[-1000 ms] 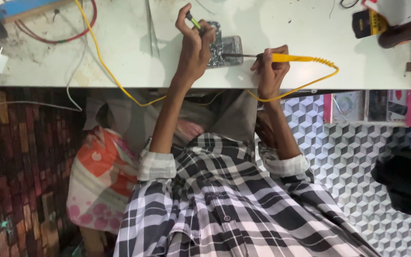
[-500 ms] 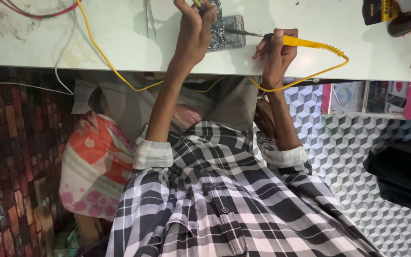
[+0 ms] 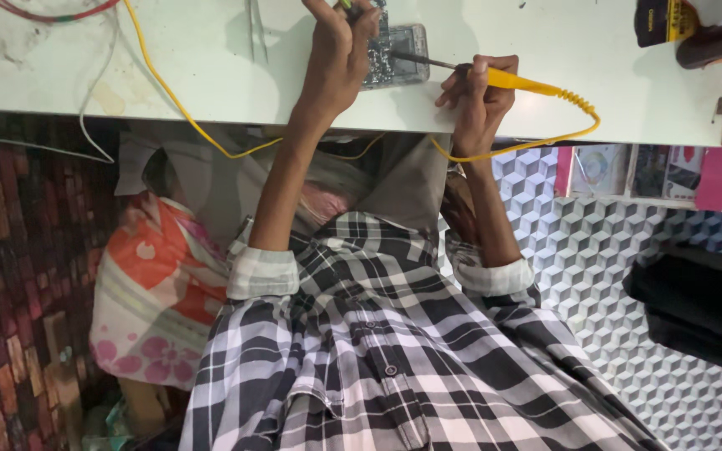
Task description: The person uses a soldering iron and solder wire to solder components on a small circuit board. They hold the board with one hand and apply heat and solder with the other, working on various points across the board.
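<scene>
On the white counter (image 3: pixel 211 75), the circuit board (image 3: pixel 394 54) is the landmark. Far left of it a red cable (image 3: pixel 52 12) lies at the upper edge, and a yellow cord (image 3: pixel 169 92) crosses the counter towards the board. The left hand (image 3: pixel 340 58) rests on the board's left part, its grip closed on a small green-yellow tool (image 3: pixel 346 7). Just right of the board, the right hand (image 3: pixel 478 92) has its grip closed around a yellow soldering iron (image 3: pixel 520 81), whose metal tip touches the board. Far right stands a yellow-black device (image 3: pixel 666 21).
</scene>
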